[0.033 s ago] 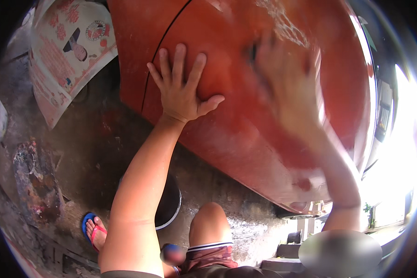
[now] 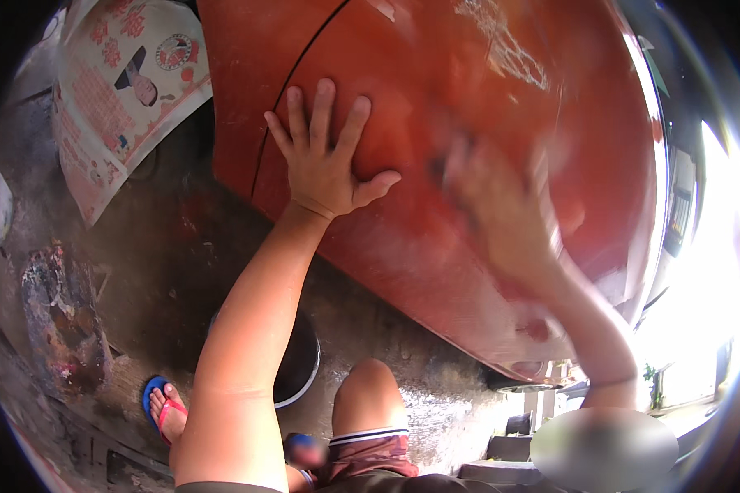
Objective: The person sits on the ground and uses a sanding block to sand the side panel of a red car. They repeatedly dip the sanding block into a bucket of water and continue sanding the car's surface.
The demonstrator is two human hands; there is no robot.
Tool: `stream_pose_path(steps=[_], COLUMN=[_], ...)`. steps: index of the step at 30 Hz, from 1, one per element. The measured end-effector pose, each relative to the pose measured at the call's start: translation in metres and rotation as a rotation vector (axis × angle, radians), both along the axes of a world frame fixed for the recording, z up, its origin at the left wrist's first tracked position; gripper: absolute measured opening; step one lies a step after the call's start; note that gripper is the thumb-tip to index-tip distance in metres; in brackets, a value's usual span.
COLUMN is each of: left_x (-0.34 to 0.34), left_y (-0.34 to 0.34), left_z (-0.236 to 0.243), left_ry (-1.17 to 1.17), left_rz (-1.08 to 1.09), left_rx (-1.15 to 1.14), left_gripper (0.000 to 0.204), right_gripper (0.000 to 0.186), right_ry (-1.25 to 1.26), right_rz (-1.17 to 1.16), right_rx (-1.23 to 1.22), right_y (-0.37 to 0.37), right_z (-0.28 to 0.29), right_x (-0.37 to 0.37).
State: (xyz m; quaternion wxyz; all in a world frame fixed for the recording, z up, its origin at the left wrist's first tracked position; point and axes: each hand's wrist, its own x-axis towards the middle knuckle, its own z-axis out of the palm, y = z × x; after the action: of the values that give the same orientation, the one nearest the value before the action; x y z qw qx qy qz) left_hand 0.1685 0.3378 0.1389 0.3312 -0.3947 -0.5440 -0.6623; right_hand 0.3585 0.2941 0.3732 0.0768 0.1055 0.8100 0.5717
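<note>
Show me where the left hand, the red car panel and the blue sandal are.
left hand (image 2: 325,160), head view, back of the hand.
red car panel (image 2: 436,74), head view, bare upper surface.
blue sandal (image 2: 154,393), head view, its front rim.

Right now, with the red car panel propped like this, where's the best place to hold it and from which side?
Probably flat-palmed on the broad face, from above, as the left hand does: the red car panel is a wide, smooth curved sheet with no handle. To lift it, the lower edge over the ground looks like the only grippable lip. The right hand is motion-blurred.
</note>
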Motion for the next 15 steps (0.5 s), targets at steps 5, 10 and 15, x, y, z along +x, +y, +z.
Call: stream_pose_path(steps=[5, 10, 15], left_x=[-0.005, -0.005, -0.007], left_y=[0.007, 0.008, 0.008], left_z=[0.0, -0.002, -0.001], left_ry=[0.0, 0.015, 0.016], left_rz=[0.014, -0.012, 0.022], left_rx=[0.015, 0.026, 0.002], left_gripper=[0.095, 0.098, 0.1], right_gripper=[0.065, 0.064, 0.066], right_ry=[0.006, 0.175, -0.04], right_rz=[0.119, 0.078, 0.046], right_rx=[-0.015, -0.136, -0.181], right_y=[0.011, 0.014, 0.018], right_z=[0.019, 0.023, 0.011], right_x=[-0.024, -0.03, 0.002])
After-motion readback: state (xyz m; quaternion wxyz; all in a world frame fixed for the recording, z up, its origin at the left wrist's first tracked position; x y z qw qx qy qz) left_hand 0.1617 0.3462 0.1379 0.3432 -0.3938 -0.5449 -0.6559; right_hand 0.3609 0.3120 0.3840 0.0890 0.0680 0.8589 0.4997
